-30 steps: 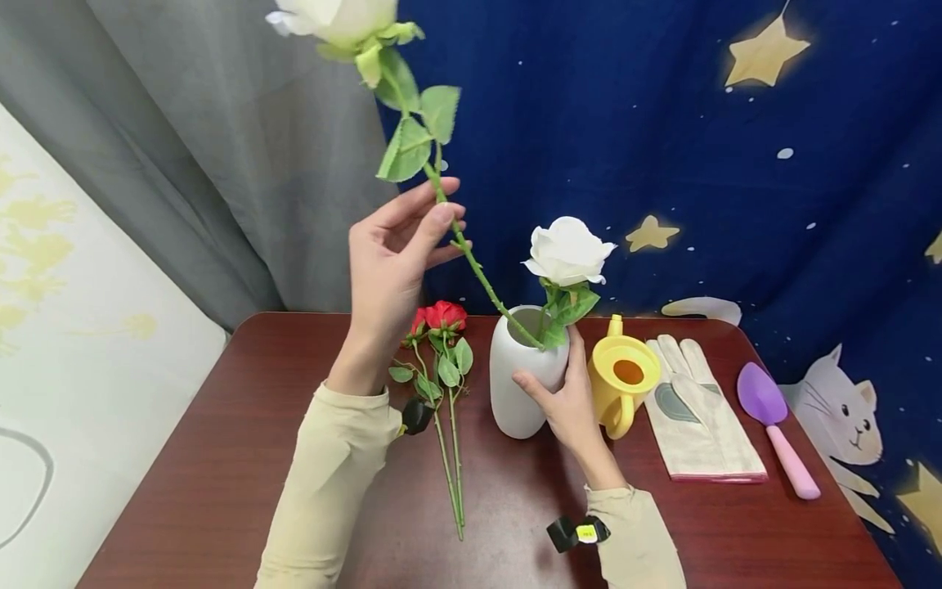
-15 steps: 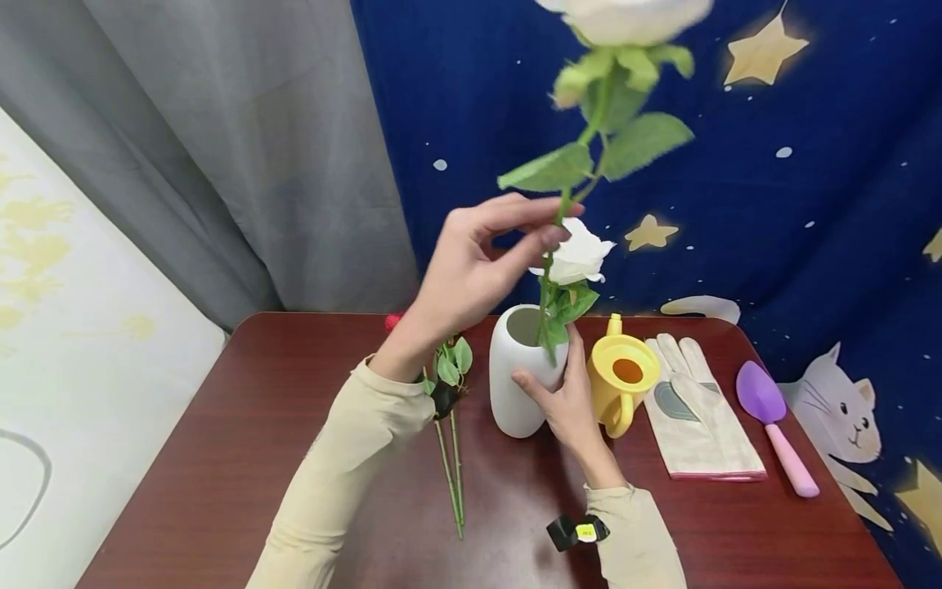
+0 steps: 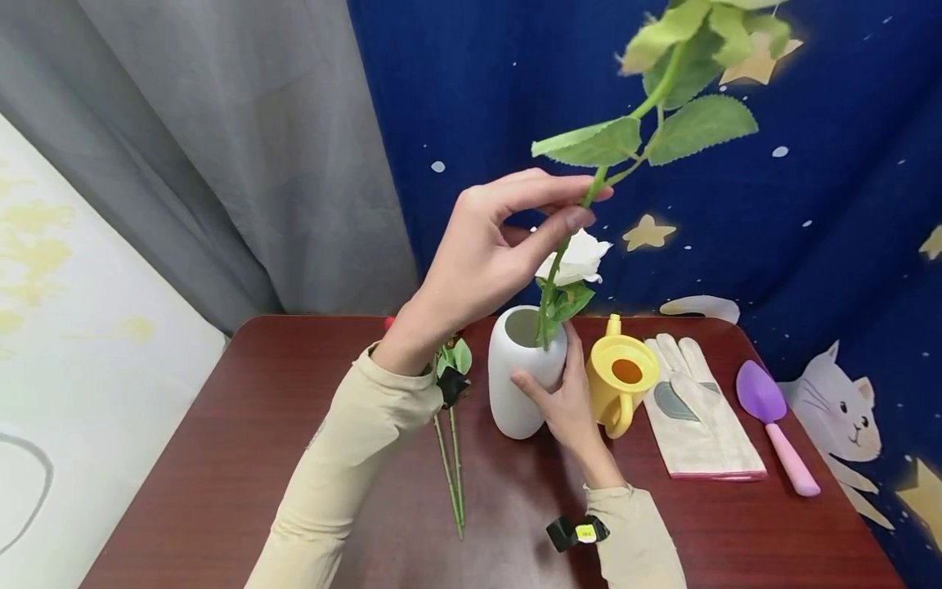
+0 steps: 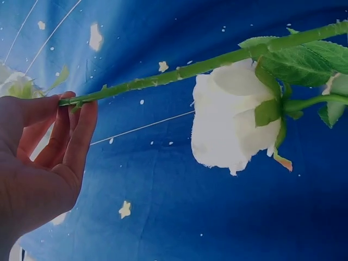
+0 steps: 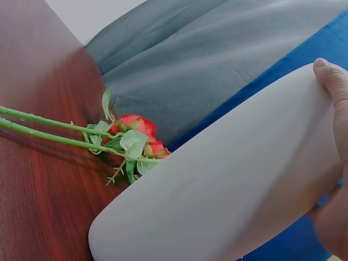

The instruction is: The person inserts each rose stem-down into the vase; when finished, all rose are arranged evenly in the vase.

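Slanting up rightward, held rose stem point(image 3: 600, 175); vase point(image 3: 513, 388) (upright)

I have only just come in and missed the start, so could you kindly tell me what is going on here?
A person's left hand pinches a long-stemmed rose while their right hand holds a white vase. The rose's lower end is at the vase's mouth; whether it is inside is unclear. Another white rose stands in the vase, and two red roses lie on the table.
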Action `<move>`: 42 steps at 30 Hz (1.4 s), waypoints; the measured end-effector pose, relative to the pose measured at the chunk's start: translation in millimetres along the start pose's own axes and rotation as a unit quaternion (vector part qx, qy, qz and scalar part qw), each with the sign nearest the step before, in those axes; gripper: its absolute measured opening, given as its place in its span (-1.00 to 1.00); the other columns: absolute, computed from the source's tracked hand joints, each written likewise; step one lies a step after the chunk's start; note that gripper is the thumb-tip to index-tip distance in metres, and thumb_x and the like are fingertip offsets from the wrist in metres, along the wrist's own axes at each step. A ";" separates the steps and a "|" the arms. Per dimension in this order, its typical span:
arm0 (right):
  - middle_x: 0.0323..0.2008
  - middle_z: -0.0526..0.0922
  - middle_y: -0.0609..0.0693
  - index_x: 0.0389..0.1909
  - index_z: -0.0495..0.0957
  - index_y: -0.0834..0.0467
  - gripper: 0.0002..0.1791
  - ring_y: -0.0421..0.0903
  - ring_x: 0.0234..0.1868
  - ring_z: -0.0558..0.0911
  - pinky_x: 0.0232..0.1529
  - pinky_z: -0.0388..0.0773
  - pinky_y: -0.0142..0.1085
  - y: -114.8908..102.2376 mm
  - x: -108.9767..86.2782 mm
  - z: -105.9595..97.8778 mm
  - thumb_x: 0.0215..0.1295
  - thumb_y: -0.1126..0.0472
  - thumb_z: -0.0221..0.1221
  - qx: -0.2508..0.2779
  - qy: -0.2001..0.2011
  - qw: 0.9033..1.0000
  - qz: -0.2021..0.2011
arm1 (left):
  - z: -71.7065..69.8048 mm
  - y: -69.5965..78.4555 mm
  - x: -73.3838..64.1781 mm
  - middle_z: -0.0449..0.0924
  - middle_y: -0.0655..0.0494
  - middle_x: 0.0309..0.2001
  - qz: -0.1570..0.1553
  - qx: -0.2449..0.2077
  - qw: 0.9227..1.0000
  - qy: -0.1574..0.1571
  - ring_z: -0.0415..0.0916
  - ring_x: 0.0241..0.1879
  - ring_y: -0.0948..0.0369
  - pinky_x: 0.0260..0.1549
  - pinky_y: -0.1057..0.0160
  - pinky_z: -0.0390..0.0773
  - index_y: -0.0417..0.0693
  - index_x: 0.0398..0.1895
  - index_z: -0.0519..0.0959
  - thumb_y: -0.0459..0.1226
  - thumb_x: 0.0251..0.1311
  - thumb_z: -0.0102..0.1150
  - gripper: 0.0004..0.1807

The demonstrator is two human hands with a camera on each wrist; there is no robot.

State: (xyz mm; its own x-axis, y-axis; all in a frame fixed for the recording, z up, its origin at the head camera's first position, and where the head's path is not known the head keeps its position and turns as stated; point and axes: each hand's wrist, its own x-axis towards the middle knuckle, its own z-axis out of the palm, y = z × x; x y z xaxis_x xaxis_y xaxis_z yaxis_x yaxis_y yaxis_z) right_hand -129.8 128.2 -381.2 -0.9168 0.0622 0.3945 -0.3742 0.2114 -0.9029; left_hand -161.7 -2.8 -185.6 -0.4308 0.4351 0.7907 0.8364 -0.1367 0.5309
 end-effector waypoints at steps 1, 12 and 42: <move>0.22 0.25 0.17 0.42 -0.08 0.17 -0.01 0.00 0.16 0.35 0.18 0.26 -0.04 -0.3 -0.1 0.5 0.04 0.34 0.31 -0.001 -0.002 1.000 0.001 | 0.3 -0.7 0.2 0.63 -0.03 -0.16 0.000 -0.001 1.000 0.002 0.56 -0.19 0.32 -0.43 0.22 0.62 -0.39 -0.07 0.57 -0.48 0.17 0.15 -0.75; 0.25 0.21 0.12 0.41 -0.07 0.11 -0.03 -0.03 0.16 0.33 0.17 0.26 -0.04 0.6 0.4 1.2 0.08 0.28 0.33 0.007 -0.010 1.000 0.003 | 8.3 -19.8 -0.3 0.63 0.00 -0.22 -0.002 0.069 0.997 -0.032 0.54 -0.27 0.36 -0.35 0.38 0.58 -0.33 -0.11 0.61 -0.45 0.17 0.17 -0.78; 0.20 0.25 0.18 0.31 0.04 0.26 -0.18 -0.01 0.16 0.30 0.16 0.22 -0.03 5.2 -0.1 1.7 0.06 0.43 0.27 0.004 -0.023 0.999 -0.044 | 55.9 -45.5 -39.9 0.50 0.28 -0.26 -0.082 0.433 0.867 -0.233 0.44 -0.20 0.31 -0.49 0.30 0.52 0.14 -0.12 0.62 -0.21 0.31 0.03 -0.81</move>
State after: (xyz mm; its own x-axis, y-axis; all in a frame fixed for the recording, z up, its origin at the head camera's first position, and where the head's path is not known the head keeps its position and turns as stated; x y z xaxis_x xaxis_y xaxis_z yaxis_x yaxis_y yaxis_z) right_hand -131.9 127.6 -386.2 -0.8858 -0.0015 0.4641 -0.4545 0.2058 -0.8667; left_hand -163.6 35.9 -258.4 -0.5536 0.7252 0.4094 0.8045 0.5928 0.0377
